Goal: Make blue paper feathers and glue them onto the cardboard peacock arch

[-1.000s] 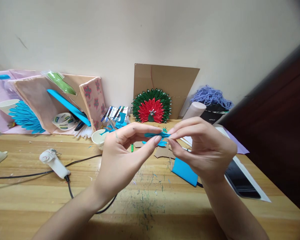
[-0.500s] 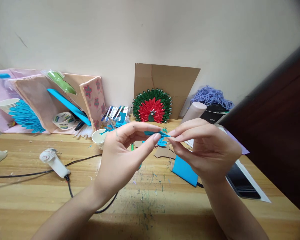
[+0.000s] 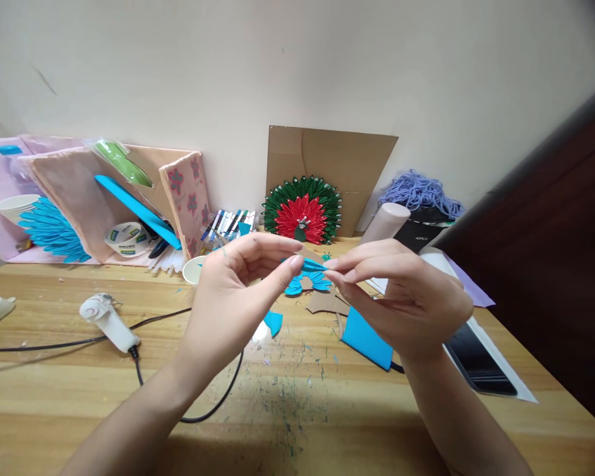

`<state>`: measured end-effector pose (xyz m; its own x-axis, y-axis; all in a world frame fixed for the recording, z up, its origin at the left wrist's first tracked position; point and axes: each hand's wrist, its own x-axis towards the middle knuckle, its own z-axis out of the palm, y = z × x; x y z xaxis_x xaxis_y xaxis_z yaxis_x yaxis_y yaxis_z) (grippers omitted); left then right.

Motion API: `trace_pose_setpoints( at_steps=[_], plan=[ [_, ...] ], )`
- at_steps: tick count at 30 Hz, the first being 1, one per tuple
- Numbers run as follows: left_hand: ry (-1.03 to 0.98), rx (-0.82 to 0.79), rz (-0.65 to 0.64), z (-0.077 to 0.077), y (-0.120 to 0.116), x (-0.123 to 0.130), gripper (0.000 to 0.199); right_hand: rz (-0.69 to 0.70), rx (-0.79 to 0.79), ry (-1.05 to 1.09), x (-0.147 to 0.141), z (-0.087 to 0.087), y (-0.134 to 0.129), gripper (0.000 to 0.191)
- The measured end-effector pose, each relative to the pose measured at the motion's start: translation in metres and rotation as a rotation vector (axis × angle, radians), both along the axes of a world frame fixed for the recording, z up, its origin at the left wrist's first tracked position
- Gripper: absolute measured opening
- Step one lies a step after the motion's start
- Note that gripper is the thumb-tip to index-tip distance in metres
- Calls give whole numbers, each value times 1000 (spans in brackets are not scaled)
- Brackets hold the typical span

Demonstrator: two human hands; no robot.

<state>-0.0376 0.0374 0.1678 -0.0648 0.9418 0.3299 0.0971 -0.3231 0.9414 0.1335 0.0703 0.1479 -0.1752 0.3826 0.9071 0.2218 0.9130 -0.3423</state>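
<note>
Between my two hands is a small folded blue piece (image 3: 314, 265), narrow and pointed toward the right. My left hand (image 3: 250, 281) pinches its left end between thumb and fingers. Thumb and fingertips of my right hand (image 3: 401, 284) are closed on its right end. Just behind and below the fingertips lies a blue petalled ring (image 3: 307, 283) on the table, partly covered by my hands. A blue scrap (image 3: 274, 323) rests near my left wrist. To the right, a blue rectangular piece (image 3: 367, 338) lies below my right hand.
A glue gun (image 3: 108, 322) with a black cable lies left on the table (image 3: 44, 410). Behind stand a red and green fan-shaped craft (image 3: 302, 211), cardboard (image 3: 332, 152), markers (image 3: 231, 223) and a paper cup (image 3: 193, 270). A phone (image 3: 480, 360) lies right, beyond my forearm.
Both hands have shifted slightly left with the folded blue piece, and my left fingertips have slid back, showing more of it. More of the blue ring and the blue scrap shows.
</note>
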Motion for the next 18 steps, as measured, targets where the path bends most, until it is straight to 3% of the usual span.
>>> trace_pose_setpoints(
  at_steps=[5, 18],
  plan=[
    [-8, -20, -32, -1, 2, -1, 18, -62, 44, -25, 2, -3, 0, 30],
    [-12, -53, -93, -2, 7, -5, 19, -31, 140, -207, 7, 3, 3, 28]
  ],
)
